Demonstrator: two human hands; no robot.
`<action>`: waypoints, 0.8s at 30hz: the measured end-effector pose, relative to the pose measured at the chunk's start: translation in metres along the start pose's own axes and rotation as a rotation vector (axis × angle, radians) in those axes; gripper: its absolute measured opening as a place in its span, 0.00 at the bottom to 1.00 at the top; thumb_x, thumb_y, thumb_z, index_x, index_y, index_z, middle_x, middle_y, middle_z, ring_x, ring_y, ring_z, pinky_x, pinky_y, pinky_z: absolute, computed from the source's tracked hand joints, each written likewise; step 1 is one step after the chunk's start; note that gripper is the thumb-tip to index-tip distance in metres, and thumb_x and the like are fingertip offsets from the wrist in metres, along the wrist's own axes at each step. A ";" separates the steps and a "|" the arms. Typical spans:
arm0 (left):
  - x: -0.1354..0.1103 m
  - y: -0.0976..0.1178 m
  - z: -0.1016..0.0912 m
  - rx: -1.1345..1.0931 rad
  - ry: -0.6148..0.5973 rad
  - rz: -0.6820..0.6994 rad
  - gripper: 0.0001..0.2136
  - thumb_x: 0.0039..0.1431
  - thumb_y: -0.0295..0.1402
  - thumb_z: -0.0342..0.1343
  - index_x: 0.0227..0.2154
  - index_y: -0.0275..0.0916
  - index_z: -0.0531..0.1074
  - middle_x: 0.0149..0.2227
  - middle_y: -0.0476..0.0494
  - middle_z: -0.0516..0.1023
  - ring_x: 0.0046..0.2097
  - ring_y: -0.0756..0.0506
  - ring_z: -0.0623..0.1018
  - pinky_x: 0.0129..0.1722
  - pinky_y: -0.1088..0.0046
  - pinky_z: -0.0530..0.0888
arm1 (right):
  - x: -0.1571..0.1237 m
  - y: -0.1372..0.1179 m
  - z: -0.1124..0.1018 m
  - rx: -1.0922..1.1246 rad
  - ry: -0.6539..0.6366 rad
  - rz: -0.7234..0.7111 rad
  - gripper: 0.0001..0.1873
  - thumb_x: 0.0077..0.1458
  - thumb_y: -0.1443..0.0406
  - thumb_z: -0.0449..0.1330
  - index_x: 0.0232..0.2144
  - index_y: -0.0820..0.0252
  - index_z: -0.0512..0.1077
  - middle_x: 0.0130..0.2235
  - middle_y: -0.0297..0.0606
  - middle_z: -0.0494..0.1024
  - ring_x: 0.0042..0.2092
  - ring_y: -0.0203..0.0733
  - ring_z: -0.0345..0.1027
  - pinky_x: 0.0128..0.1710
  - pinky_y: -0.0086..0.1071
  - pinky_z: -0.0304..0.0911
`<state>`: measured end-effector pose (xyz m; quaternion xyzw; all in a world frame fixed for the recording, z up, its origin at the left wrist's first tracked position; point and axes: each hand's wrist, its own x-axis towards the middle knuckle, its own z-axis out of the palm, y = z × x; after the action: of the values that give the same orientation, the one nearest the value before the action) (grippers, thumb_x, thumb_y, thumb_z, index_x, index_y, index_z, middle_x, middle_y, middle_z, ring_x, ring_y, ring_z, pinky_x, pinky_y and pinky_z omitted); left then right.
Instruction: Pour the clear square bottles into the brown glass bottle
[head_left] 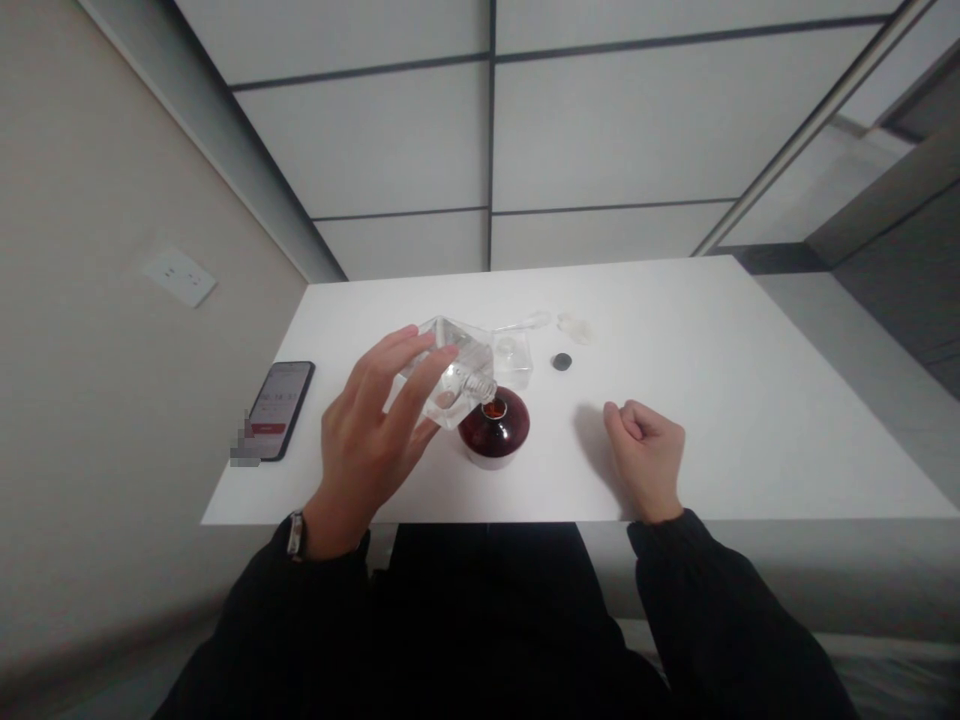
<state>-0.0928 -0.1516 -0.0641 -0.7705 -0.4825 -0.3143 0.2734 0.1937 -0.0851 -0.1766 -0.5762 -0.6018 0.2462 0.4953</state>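
Note:
My left hand (375, 425) grips a clear square glass bottle (453, 372), tipped so its threaded neck points down and to the right over the mouth of a dark red round bottle (495, 428). The red bottle stands upright on the white table (712, 400), and its opening shows orange. My right hand (646, 455) rests on the table to the right of the red bottle, fingers curled into a loose fist, with nothing visible in it.
A phone (281, 408) with a lit screen lies near the table's left edge. Behind the bottles sit a small clear container (514, 355), a black cap (562, 361) and small clear pieces (574, 326). A wall socket (180, 276) is on the left wall.

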 end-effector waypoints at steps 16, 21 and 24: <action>0.000 0.000 0.000 -0.002 -0.004 -0.017 0.28 0.64 0.25 0.66 0.65 0.42 0.66 0.58 0.35 0.79 0.64 0.37 0.79 0.62 0.58 0.81 | 0.000 -0.003 -0.001 0.003 -0.015 0.011 0.26 0.56 0.58 0.59 0.19 0.51 0.45 0.19 0.24 0.46 0.24 0.32 0.42 0.27 0.33 0.42; 0.000 -0.001 -0.001 0.001 -0.006 -0.008 0.27 0.64 0.24 0.66 0.64 0.40 0.67 0.58 0.34 0.79 0.64 0.36 0.79 0.62 0.58 0.81 | 0.000 -0.001 0.000 -0.004 -0.012 0.016 0.26 0.57 0.58 0.59 0.19 0.50 0.45 0.19 0.24 0.46 0.24 0.32 0.41 0.26 0.34 0.42; 0.000 -0.001 -0.002 0.002 -0.015 0.001 0.25 0.64 0.24 0.66 0.62 0.37 0.69 0.57 0.32 0.79 0.63 0.36 0.80 0.62 0.59 0.81 | 0.000 0.000 0.001 -0.005 -0.014 0.009 0.26 0.57 0.58 0.59 0.19 0.50 0.45 0.19 0.23 0.46 0.23 0.32 0.41 0.25 0.34 0.42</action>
<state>-0.0940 -0.1527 -0.0623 -0.7727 -0.4845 -0.3079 0.2710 0.1927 -0.0843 -0.1772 -0.5783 -0.6034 0.2510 0.4884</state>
